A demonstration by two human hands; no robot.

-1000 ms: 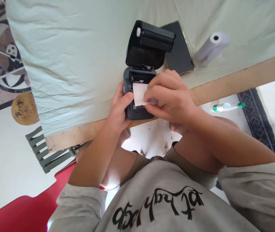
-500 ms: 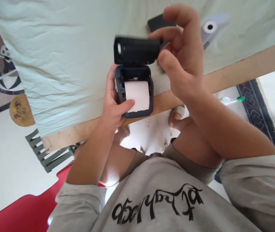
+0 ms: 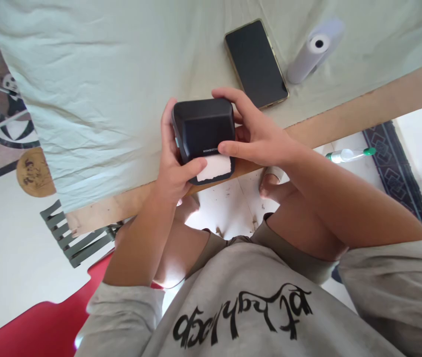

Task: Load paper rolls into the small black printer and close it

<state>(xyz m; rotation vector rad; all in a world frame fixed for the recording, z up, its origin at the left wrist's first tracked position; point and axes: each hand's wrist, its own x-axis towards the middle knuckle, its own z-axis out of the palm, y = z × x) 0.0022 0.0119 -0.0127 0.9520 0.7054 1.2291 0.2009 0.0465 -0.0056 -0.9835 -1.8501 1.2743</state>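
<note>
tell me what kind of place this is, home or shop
Probably a home, though not certainly. A wooden table covered with a wrinkled pale green cloth stands on a tiled floor with a patterned dark rug, and a red plastic chair sits beside it. Only a small black label printer hints at work.

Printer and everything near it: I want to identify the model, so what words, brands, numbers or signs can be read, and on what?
"NIIMBOT", small pale letters on the printer lid, just above the paper; faint, so the spelling is uncertain.
Black brush-style script on the grey shirt: upside down to the camera, not readable.
Phone: dark screen, no text.
Paper roll: no print visible.
Bottle on the floor: too small to read.
</note>
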